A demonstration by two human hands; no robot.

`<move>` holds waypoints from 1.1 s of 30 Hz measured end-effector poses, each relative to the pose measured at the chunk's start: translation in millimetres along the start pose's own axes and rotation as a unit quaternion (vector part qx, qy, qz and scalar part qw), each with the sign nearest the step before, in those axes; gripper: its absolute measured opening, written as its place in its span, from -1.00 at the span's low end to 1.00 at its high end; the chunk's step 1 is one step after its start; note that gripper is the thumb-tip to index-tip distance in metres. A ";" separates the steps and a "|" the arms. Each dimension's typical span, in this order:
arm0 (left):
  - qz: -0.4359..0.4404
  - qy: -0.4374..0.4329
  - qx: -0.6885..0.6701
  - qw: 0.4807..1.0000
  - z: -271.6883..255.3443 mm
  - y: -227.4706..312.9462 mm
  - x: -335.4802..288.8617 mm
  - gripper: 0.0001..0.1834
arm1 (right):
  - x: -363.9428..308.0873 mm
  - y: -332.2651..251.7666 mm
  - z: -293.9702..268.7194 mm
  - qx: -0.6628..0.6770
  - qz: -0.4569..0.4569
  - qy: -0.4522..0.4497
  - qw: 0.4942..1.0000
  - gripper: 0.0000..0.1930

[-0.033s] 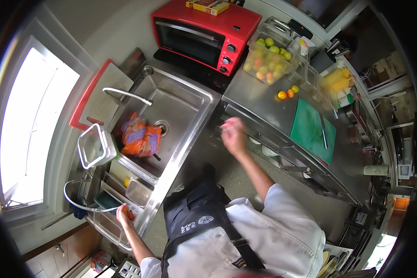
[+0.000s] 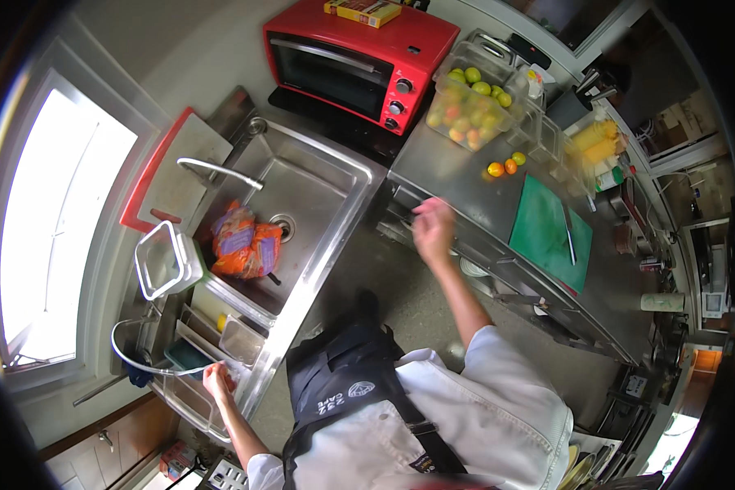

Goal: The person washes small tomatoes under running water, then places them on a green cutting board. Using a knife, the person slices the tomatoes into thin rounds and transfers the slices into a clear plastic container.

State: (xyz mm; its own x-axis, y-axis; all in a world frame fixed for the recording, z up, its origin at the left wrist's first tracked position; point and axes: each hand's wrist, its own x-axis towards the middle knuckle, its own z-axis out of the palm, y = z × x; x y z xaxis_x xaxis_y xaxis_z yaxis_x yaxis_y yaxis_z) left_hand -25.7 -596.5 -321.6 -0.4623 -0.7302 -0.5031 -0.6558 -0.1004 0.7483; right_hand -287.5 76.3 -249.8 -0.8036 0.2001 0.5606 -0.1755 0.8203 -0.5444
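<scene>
— What is the left hand [image 2: 217,380] doing?

— It is down by the dish rack [image 2: 189,398] next to the sink [image 2: 318,196]. The fingers curl on the rim of a clear bowl [image 2: 143,359] there.

— And the right hand [image 2: 433,231]?

— It is up in the air, at the edge of the steel counter [image 2: 457,175]. It is blurry, so I cannot tell if it is open or closed.

— What is near it?

— A green cutting board [image 2: 543,233] with a knife [image 2: 569,235], and some small tomatoes [image 2: 506,165]. An orange bag [image 2: 247,243] lies in the sink.

Blown-out window [image 2: 53,220] glare, fisheye-warped edges
</scene>
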 end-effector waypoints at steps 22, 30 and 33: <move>0.239 0.085 0.440 0.861 92.7 129.2 -87.0 -0.68 | 143.3 220.7 -41.4 -0.353 0.191 -0.019 0.916 -0.81; 0.566 -0.169 0.415 0.692 335.3 227.4 -193.1 -0.78 | 138.1 231.7 -86.4 0.122 0.412 0.091 0.898 -0.81; 0.576 -0.338 0.310 0.677 460.7 243.4 -277.6 -0.65 | 109.0 207.6 -122.6 0.428 0.475 0.146 0.755 -0.81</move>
State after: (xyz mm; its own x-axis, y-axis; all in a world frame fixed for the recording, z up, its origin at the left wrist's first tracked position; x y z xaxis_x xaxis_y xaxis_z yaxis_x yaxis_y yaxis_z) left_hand -332.0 -106.9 -199.0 -0.9102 0.4136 0.0198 0.3437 0.7279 0.5933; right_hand -341.8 334.1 -225.2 -0.6602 0.6922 -0.2915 -0.0022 -0.3898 -0.9209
